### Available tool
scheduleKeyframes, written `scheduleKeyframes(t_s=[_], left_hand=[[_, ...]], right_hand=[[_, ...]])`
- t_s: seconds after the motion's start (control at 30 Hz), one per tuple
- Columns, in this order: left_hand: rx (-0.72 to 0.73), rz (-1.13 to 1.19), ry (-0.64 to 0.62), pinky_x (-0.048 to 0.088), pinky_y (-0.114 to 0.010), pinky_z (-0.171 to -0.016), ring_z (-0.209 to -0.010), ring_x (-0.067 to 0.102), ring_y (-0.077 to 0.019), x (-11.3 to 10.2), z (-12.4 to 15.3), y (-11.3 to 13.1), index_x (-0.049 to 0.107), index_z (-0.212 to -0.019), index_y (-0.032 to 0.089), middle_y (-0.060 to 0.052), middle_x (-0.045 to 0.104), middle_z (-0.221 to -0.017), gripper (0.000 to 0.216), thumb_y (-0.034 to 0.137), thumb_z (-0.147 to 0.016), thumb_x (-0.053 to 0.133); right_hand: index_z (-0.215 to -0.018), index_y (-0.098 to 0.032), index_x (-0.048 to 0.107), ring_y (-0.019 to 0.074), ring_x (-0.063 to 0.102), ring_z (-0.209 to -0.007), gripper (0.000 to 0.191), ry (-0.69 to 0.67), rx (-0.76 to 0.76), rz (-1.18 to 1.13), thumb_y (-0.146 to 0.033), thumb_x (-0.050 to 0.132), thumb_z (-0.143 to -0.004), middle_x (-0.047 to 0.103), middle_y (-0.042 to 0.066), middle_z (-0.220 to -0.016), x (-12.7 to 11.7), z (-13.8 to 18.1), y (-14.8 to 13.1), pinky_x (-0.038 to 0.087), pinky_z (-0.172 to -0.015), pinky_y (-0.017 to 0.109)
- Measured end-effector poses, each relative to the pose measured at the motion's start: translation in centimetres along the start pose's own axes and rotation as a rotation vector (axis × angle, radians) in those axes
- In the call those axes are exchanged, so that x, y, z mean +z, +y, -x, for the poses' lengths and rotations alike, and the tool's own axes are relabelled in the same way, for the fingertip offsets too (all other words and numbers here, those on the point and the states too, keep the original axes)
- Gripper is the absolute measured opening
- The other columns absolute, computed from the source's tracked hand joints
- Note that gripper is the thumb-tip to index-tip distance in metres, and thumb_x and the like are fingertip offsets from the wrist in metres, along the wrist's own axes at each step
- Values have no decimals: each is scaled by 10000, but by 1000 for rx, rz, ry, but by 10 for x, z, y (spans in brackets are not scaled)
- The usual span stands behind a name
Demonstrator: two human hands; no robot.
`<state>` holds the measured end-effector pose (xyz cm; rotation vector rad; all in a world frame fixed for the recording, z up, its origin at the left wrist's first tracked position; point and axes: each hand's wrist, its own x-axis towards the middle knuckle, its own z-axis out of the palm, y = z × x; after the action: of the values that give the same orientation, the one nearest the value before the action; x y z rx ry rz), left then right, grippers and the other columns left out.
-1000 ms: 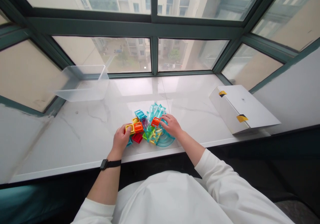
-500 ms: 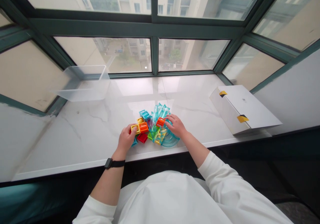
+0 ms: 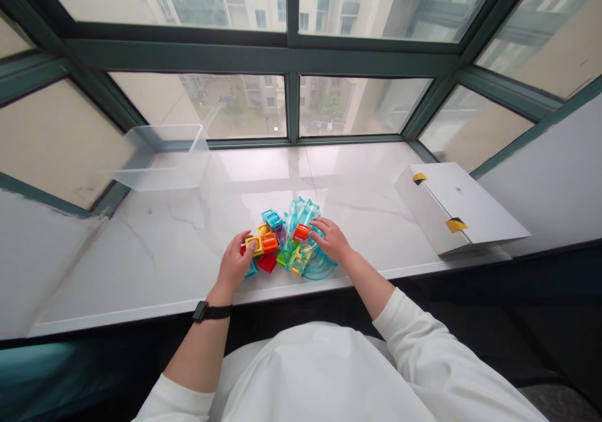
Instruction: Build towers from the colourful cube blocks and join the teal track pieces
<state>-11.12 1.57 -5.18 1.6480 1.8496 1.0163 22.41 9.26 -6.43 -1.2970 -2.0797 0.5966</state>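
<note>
A pile of coloured plastic toy pieces (image 3: pixel 286 240) lies on the white marble sill (image 3: pixel 188 246) near its front edge: yellow, orange, red and green square frames and clear blue curved track parts. My left hand (image 3: pixel 234 265) curls round the pile's left side, its fingers closed on a yellow square frame (image 3: pixel 253 244). My right hand (image 3: pixel 333 239) rests on the pile's right side over a clear blue curved piece (image 3: pixel 320 265), fingertips touching an orange frame (image 3: pixel 301 231). A black watch sits on my left wrist.
A clear plastic tub (image 3: pixel 157 157) stands at the back left of the sill by the window. A white cardboard box (image 3: pixel 451 205) with yellow tape lies at the right end. Window frames close off the back.
Both hands stay on the pile, which has shifted slightly right in the view as my head moved. My left fingers have closed a little more over the yellow frame.
</note>
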Motion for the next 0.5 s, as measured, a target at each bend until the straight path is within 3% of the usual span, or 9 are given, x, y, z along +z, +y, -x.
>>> scheduleKeyframes(t_s=[0.13,0.23,0.3,0.37,0.5], left_hand=[[155,-156,252,414,-533,-1208,-1366,565,-341,-10,10,20,678,-1299,228,-143,651,-1400,434,514,-1005,537],[145,-236,350,499,-513,-1084,-1195,632,-339,-18,25,42,746,-1050,245,-138,691,-1203,341,514,-1003,541],[100,-211,245,550,-443,-898,-936,670,-289,-20,35,57,726,-896,267,-95,703,-925,372,534,-1022,499],[56,-174,88,513,-383,-719,-723,623,-238,-15,44,69,686,-797,283,-47,656,-719,430,569,-1033,467],[15,-177,-147,396,-355,-608,-615,588,-214,8,56,82,635,-724,289,-23,645,-637,481,633,-1018,472]], right_hand=[[-1385,-290,704,308,568,-1415,426,85,-12,-10,-517,515,-1077,664,93,-1466,-12,8,7,430,-1236,550],[-1361,-288,704,303,588,-1374,436,200,12,-25,-533,462,-1092,684,99,-1408,-25,21,18,460,-1206,532],[-1322,-276,710,306,608,-1335,443,281,54,-31,-540,432,-1100,702,105,-1357,-32,33,28,476,-1182,535],[-1284,-267,714,311,628,-1296,445,330,118,-36,-544,417,-1101,718,109,-1307,-34,45,37,489,-1160,547],[-1284,-261,697,313,643,-1277,438,312,212,-63,-541,418,-1096,719,117,-1297,-26,66,48,510,-1138,552]])
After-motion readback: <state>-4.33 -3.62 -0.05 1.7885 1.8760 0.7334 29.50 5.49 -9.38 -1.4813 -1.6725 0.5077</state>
